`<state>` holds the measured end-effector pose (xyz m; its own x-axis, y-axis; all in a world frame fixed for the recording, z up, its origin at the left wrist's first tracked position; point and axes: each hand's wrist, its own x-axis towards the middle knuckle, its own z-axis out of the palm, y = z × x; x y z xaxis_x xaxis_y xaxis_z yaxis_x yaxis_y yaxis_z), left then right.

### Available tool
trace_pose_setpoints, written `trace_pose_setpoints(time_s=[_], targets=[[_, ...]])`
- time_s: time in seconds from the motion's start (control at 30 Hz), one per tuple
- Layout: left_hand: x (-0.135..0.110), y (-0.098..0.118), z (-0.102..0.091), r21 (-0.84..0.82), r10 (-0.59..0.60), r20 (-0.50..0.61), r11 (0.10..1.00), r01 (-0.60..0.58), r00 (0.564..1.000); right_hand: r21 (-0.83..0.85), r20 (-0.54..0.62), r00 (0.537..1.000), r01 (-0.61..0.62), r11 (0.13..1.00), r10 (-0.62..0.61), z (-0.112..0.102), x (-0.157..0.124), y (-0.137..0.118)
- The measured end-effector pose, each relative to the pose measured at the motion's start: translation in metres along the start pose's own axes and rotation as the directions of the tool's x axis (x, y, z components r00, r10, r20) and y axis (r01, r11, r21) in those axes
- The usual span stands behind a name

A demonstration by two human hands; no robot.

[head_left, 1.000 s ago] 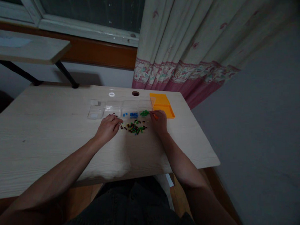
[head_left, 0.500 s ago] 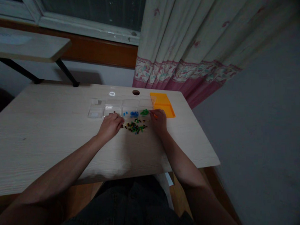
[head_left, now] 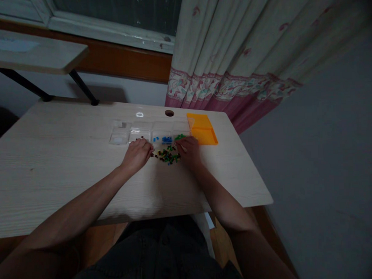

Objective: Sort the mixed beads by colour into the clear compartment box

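Note:
A small heap of mixed beads (head_left: 167, 156), green, blue and dark, lies on the pale wooden table (head_left: 67, 160). Behind it stands a clear box with compartments (head_left: 143, 133); one holds blue beads (head_left: 166, 139), another green beads (head_left: 179, 136). My left hand (head_left: 137, 153) rests at the heap's left edge, fingers curled in a pinch. My right hand (head_left: 189, 149) sits at the heap's right edge below the green compartment, fingers closed on a thin stick-like tool. What the left fingers hold is too small to see.
An orange lid (head_left: 202, 130) lies right of the clear box. A cable hole (head_left: 169, 113) is in the table behind it. A second desk (head_left: 33, 55) stands at the back left, a curtain (head_left: 231, 52) at the back right.
My right hand has moved left from the green compartment's right side to the heap's edge. My left hand has barely shifted. The camera has tilted slightly.

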<state>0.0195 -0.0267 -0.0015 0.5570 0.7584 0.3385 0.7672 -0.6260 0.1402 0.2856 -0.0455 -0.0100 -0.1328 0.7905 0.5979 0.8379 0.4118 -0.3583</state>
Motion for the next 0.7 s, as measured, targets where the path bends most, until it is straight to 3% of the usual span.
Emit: trace_pose_setpoints(time_s=[0.17, 0.27, 0.47, 0.57, 0.7], targets=[[-0.001, -0.002, 0.003, -0.084, -0.024, -0.060, 0.996, 0.019, 0.998, -0.010, 0.086, 0.989, 0.118, 0.993, -0.117, 0.002, -0.003, -0.023], [-0.001, 0.001, 0.003, -0.235, -0.038, -0.134, 0.972, 0.005, 0.990, -0.018, 0.110, 0.974, 0.200, 0.980, -0.197, 0.002, -0.005, -0.039], [-0.002, 0.013, 0.002, -0.614, -0.122, -0.127, 0.789, 0.018, 0.984, -0.050, 0.098, 0.968, 0.237, 0.970, -0.232, 0.004, -0.008, -0.064], [-0.001, 0.016, 0.001, -0.661, -0.161, -0.098, 0.748, 0.056, 0.982, -0.060, 0.071, 0.978, 0.201, 0.978, -0.197, 0.005, -0.007, -0.068], [-0.001, 0.013, -0.002, -0.619, -0.157, -0.122, 0.784, 0.048, 0.980, -0.048, 0.090, 0.979, 0.189, 0.981, -0.184, 0.005, -0.006, -0.065]])
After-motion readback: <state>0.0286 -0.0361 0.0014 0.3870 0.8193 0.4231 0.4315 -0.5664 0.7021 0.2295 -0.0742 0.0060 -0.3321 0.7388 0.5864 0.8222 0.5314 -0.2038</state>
